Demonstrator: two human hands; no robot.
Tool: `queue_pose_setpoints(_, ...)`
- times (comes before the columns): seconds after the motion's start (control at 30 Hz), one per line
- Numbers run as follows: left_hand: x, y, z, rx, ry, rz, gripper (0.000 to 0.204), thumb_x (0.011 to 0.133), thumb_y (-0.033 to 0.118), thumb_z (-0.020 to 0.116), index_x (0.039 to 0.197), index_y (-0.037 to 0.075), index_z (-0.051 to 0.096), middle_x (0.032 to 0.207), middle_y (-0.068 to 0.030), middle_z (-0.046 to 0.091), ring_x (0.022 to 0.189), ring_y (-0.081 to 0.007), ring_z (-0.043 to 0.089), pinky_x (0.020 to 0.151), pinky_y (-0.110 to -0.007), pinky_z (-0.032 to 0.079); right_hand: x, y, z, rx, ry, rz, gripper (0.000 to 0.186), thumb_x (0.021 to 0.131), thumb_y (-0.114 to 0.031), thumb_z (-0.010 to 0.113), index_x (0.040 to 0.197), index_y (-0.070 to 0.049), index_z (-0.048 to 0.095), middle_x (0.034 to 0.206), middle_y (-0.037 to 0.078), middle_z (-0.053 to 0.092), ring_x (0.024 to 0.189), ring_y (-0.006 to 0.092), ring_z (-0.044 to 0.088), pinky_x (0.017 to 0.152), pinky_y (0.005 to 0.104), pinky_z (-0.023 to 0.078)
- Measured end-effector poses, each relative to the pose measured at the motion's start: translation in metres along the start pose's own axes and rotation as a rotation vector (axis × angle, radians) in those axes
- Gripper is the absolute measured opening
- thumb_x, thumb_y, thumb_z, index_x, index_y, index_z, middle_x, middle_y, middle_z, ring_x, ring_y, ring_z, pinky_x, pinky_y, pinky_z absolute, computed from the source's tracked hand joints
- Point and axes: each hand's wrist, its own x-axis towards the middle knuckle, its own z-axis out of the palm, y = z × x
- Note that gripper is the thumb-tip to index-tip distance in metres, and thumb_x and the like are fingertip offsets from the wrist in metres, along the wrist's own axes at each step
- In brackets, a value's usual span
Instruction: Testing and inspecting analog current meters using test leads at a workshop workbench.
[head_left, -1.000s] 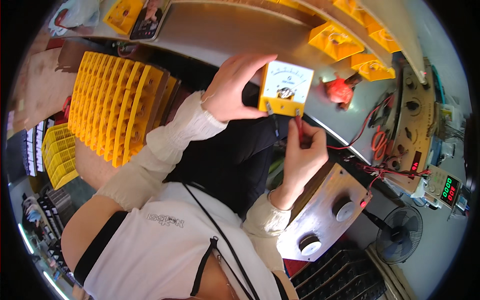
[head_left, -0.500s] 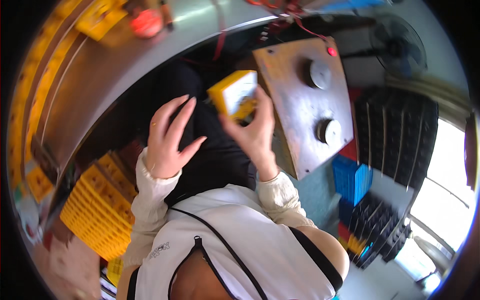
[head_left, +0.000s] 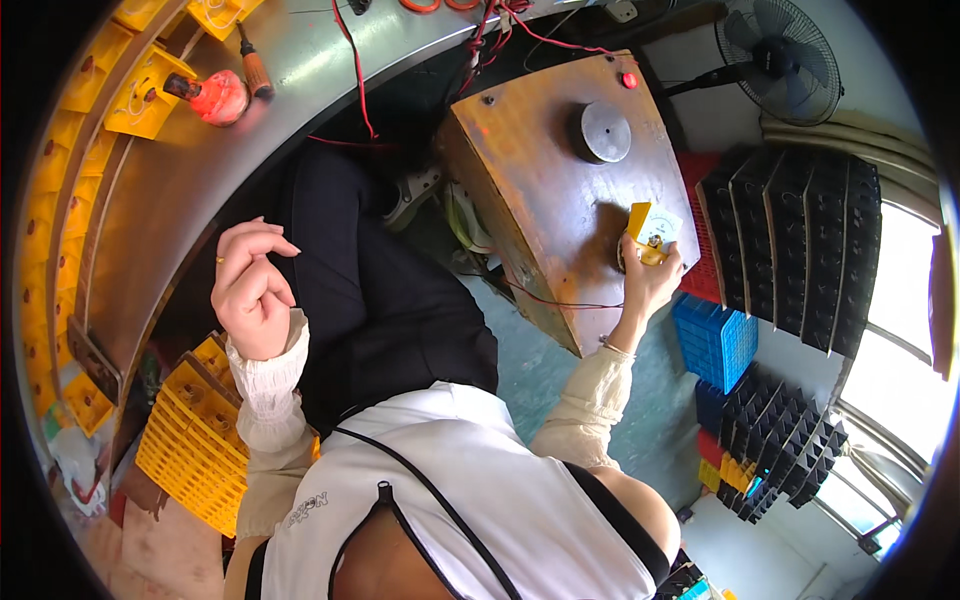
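My right hand [head_left: 650, 280] grips a yellow panel meter [head_left: 655, 228] with a white dial face. It holds the meter over the near part of a metal-topped box [head_left: 530, 160], where the near round metal disc is hidden beneath it. The far round metal disc [head_left: 605, 133] stands uncovered on the same top, with a red button [head_left: 629, 80] at the box's far corner. My left hand [head_left: 255, 290] is raised left of my lap, fingers loosely bent and somewhat apart, with nothing in them.
A metal bench [head_left: 300, 60] curves along the left, bearing a red bottle [head_left: 220, 98], a screwdriver [head_left: 256, 72] and rows of yellow housings [head_left: 140, 95]. At lower left stands a yellow basket [head_left: 190, 460]. Black partitioned racks [head_left: 790, 250], a blue crate [head_left: 715, 340] and a fan [head_left: 780, 60] are on the right.
My right hand has carried the yellow panel meter rightward from above my lap to the near disc on the box. My left hand has moved left, and its fingers are more bent.
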Motion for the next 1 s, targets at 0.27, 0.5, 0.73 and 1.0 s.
queue_pose_setpoints(0.27,-0.011,0.009,0.021,-0.089,-0.098,-0.224,0.018,0.082,-0.01,0.056,0.095,-0.001,0.063,0.099,-0.0137,0.064,0.092,-0.0254,0.063,0.083,-0.032,0.05,-0.002,-0.001,0.0,0.042,0.013,0.01,0.088,0.064,-0.051,0.082,0.127,0.004,0.053,0.116,0.021,0.057,0.113,0.036,0.053,0.094,0.0467,0.045)
queue_pose_setpoints(0.5,-0.005,0.001,0.012,-0.021,-0.162,-0.22,0.03,0.084,-0.006,0.062,0.114,-0.001,0.061,0.109,-0.0141,0.064,0.098,-0.0261,0.064,0.09,-0.034,0.049,-0.002,-0.002,0.001,-0.033,0.049,-0.027,0.088,0.065,-0.052,0.082,0.126,0.004,0.053,0.115,0.021,0.057,0.113,0.0362,0.053,0.093,0.0471,0.045)
queue_pose_setpoints(0.73,-0.008,0.0,0.013,-0.049,-0.19,-0.253,0.032,0.084,-0.006,0.063,0.116,-0.001,0.06,0.109,-0.0141,0.063,0.098,-0.0252,0.064,0.089,-0.033,0.049,-0.002,-0.004,0.001,-0.035,0.019,-0.001,0.087,0.065,-0.051,0.082,0.125,0.005,0.053,0.114,0.022,0.057,0.112,0.0365,0.053,0.094,0.0466,0.045)
queue_pose_setpoints(1.0,-0.008,-0.001,0.015,-0.028,-0.272,-0.228,0.034,0.084,-0.005,0.063,0.118,-0.001,0.06,0.111,-0.0148,0.063,0.099,-0.0262,0.065,0.089,-0.033,0.049,-0.002,-0.005,0.002,-0.046,0.027,0.005,0.087,0.065,-0.049,0.083,0.124,0.006,0.053,0.112,0.022,0.057,0.112,0.0369,0.053,0.093,0.0466,0.045)
